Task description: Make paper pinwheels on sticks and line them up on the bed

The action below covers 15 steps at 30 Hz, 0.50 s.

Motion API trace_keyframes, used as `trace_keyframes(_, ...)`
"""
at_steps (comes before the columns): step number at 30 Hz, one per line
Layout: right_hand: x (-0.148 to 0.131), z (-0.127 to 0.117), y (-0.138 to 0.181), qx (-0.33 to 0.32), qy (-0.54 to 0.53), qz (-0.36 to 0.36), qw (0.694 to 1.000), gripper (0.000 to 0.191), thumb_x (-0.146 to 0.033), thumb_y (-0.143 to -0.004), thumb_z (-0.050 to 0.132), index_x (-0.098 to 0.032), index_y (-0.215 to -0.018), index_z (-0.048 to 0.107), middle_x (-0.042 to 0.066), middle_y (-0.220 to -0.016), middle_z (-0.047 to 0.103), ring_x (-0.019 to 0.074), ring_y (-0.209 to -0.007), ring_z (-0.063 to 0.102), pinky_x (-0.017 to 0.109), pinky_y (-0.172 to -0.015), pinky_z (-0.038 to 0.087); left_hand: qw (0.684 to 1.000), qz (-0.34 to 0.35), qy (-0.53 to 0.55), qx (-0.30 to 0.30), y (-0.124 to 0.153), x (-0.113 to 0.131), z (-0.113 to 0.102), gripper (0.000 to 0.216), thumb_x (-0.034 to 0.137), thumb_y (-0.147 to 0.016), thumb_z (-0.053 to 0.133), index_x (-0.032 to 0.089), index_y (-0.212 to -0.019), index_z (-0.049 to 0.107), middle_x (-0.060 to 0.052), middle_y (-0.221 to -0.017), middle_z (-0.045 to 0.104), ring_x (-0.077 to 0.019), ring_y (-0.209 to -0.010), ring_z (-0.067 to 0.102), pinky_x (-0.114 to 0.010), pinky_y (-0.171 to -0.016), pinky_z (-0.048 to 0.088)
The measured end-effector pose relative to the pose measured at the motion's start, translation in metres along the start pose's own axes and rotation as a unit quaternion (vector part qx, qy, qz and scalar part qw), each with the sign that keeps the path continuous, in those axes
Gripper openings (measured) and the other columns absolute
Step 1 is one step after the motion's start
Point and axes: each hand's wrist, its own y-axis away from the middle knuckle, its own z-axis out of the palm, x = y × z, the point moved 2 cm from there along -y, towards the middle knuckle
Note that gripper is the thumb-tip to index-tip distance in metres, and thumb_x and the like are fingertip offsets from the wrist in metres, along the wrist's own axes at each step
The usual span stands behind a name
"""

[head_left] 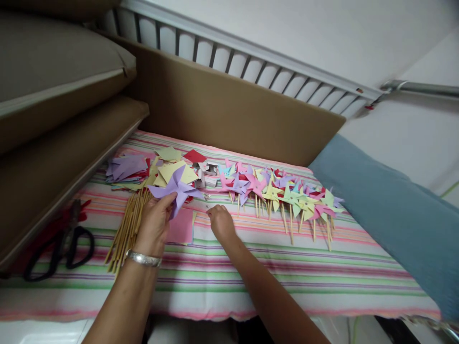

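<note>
My left hand pinches a purple paper pinwheel at its middle, with the blades spread out and no stick on it. To the right, my right hand is closed just above the striped cloth, finger and thumb pressed together; whatever they hold is too small to name. A few tiny metallic pieces lie on the cloth beyond its fingertips. Beneath my left hand are a bundle of thin wooden sticks and a stack of pink paper squares. Yellow paper squares lie behind the pinwheel.
Several finished pinwheels on sticks lie in a row at the right. Purple cut papers are piled at the left, with black-handled scissors nearer me. Small open boxes stand mid-table. A brown board borders the back.
</note>
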Motion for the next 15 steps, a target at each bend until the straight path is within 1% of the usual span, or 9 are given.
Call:
trace_keyframes(4,-0.003,0.0,-0.005,0.005,-0.029,0.024,0.999,0.03,0.0,-0.077,0.043,-0.017,-0.082,0.068,0.011,-0.084,0.063,0.0226,-0.087,0.053,0.032,-0.077,0.041,1.0,-0.012,-0.015,0.005,0.002,0.001,0.003,0.019,0.014,-0.049,0.076,0.015,-0.063,0.065,0.002,-0.06,0.067,-0.0096,-0.058,0.059,-0.019,-0.059,0.045)
trace_keyframes(7,-0.004,-0.008,-0.003,0.019,-0.078,0.05,0.995,0.027,0.0,-0.073,0.046,-0.017,-0.076,0.066,0.009,-0.082,0.064,0.0212,-0.085,0.056,0.032,-0.077,0.042,0.998,-0.037,-0.052,0.004,0.004,-0.001,0.003,0.021,0.016,-0.046,0.077,0.014,-0.064,0.066,0.001,-0.058,0.066,-0.0111,-0.057,0.059,-0.021,-0.058,0.044)
trace_keyframes(10,-0.002,-0.028,0.009,0.041,-0.148,0.08,0.985,0.018,-0.01,-0.078,0.047,-0.019,-0.077,0.063,0.005,-0.08,0.066,0.0182,-0.079,0.059,0.03,-0.074,0.046,0.989,-0.073,-0.125,-0.006,0.003,-0.01,0.0,0.025,0.019,-0.044,0.078,0.012,-0.067,0.067,-0.002,-0.061,0.068,-0.012,-0.056,0.059,-0.021,-0.056,0.043)
trace_keyframes(13,0.001,-0.052,0.027,0.056,-0.219,0.11,0.968,0.014,-0.024,-0.081,0.047,-0.019,-0.081,0.061,0.002,-0.072,0.065,0.0165,-0.066,0.06,0.028,-0.062,0.048,0.978,-0.076,-0.193,-0.027,0.0,-0.022,-0.004,0.029,0.021,-0.045,0.078,0.012,-0.071,0.07,-0.005,-0.066,0.07,-0.0136,-0.058,0.061,-0.023,-0.058,0.044)
trace_keyframes(14,0.002,-0.059,0.032,0.059,-0.257,0.123,0.957,0.014,-0.027,-0.08,0.049,-0.019,-0.081,0.06,0.001,-0.07,0.065,0.0163,-0.063,0.059,0.028,-0.06,0.049,0.975,-0.073,-0.21,-0.03,-0.001,-0.026,-0.005,0.029,0.021,-0.046,0.078,0.012,-0.072,0.07,-0.005,-0.067,0.07,-0.014,-0.058,0.061,-0.024,-0.059,0.044)
trace_keyframes(15,0.002,-0.065,0.037,0.066,-0.316,0.138,0.936,0.013,-0.029,-0.078,0.052,-0.019,-0.08,0.061,0.001,-0.07,0.065,0.0166,-0.064,0.059,0.028,-0.061,0.049,0.972,-0.071,-0.223,-0.035,-0.001,-0.03,-0.005,0.029,0.022,-0.046,0.078,0.011,-0.072,0.07,-0.006,-0.067,0.07,-0.0145,-0.059,0.061,-0.024,-0.059,0.044)
